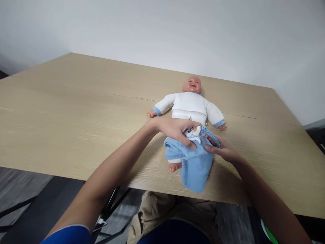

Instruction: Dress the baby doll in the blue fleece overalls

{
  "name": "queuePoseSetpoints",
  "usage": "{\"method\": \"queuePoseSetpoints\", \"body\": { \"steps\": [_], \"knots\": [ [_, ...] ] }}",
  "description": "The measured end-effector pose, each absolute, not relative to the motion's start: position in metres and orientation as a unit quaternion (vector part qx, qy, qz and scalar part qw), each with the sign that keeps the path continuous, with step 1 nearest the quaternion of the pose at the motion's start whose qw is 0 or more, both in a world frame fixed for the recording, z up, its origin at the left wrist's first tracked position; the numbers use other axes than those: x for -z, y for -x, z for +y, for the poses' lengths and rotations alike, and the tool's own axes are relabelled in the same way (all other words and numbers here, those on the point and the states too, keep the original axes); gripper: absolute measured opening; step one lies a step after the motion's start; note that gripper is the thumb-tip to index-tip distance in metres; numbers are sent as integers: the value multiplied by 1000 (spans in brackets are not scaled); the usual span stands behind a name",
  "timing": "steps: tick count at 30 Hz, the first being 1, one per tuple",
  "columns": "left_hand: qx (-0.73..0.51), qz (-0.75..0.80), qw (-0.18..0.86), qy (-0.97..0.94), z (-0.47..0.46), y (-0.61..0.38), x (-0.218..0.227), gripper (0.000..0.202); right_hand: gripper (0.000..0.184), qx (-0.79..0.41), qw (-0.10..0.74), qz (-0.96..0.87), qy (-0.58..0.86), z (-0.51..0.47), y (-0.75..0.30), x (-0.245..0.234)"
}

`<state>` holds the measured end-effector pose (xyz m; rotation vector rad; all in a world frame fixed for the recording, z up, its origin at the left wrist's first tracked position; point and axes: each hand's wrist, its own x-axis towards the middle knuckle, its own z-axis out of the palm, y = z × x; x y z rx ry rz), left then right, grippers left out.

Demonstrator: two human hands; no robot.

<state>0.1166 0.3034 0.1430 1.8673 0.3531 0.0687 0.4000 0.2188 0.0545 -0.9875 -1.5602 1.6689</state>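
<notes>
A baby doll (pixel 191 101) lies on its back on the table, head toward the wall, in a white top with light blue cuffs. Light blue fleece pants (pixel 196 169) cover its lower part; one doll foot (pixel 175 166) pokes out of the left pant leg, while the other leg hangs flat toward the table's front edge. My left hand (pixel 179 130) is closed on the pants near the waist, beside a white embroidered patch. On the other side my right hand (pixel 222 149) pinches the waistband, its fingers partly inside the opening. The doll's other foot is hidden.
The wooden table (pixel 76 112) extends far to the left and right of the doll. A plain pale wall (pixel 162 37) stands behind it. Below the front edge are my legs in tan trousers (pixel 157 210) and dark metal table supports.
</notes>
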Motion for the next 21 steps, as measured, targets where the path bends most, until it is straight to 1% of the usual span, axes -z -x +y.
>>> {"method": "queuePoseSetpoints", "body": {
  "steps": [1, 3, 6, 8, 10, 11, 13, 14, 16, 18, 19, 21],
  "knots": [
    [-29, 145, 597, -788, 304, -119, -141, 55, 50, -644, 301, -596, 373, 219, -402, -56],
    [-33, 147, 615, -774, 305, -124, -136, 54, 47, -659, 292, -580, 379, 218, -406, -58],
    [-35, 153, 643, -750, 309, -131, -128, 57, 52, -676, 344, -511, 404, 217, -410, -57],
    [-8, 131, 673, -728, 314, -133, -124, 60, 55, -676, 382, -476, 414, 216, -410, -58],
    [33, 102, 691, -715, 317, -134, -121, 61, 51, -669, 389, -478, 416, 215, -409, -59],
    [51, 92, 691, -716, 318, -134, -120, 58, 50, -664, 383, -491, 413, 216, -409, -61],
    [68, 79, 688, -719, 319, -133, -119, 48, 50, -659, 356, -527, 401, 217, -409, -64],
    [68, 74, 690, -717, 319, -132, -120, 44, 51, -665, 329, -548, 386, 217, -410, -65],
    [58, 64, 704, -705, 318, -132, -119, 40, 53, -691, 249, -587, 340, 218, -412, -69],
    [34, 67, 711, -699, 317, -132, -119, 41, 52, -712, 168, -616, 292, 217, -414, -72],
    [21, 72, 711, -699, 317, -133, -118, 43, 50, -715, 146, -625, 278, 216, -415, -73],
    [2, 85, 716, -693, 316, -133, -116, 48, 47, -714, 151, -625, 277, 213, -416, -73]
  ]
}}
